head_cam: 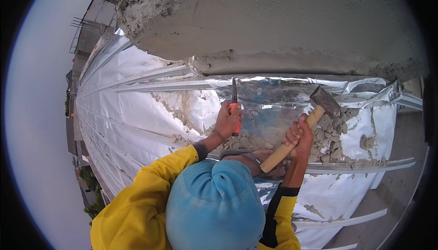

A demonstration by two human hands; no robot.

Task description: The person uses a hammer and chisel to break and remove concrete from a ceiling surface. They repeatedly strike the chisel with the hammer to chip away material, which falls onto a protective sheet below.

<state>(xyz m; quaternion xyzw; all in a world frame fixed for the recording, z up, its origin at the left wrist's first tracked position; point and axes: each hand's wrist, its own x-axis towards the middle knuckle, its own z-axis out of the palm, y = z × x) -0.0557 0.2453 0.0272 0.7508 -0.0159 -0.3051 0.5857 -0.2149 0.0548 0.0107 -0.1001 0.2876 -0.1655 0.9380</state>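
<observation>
My left hand (223,121) is wrapped around the orange grip of a chisel-like tool (234,92), whose dark blade points toward the base of the plastered wall (273,27). Off to the right, my right hand (303,137) grips the wooden handle of a club hammer (325,101). The hammer's dark steel head is tilted up and away from the chisel. Beneath both tools lies a strip of shiny foil sheet (277,120) tucked along the wall's foot. Broken grey mortar lumps (328,128) are piled beside and below the hammer head.
A sandalled foot (263,159) rests near the hammer handle's end. Light metal battens (164,87) cross the silver foil-covered roof (133,65). A blue cap (215,209) and yellow sleeves (160,171) fill the lower view. Rebar (85,24) sticks out at upper left.
</observation>
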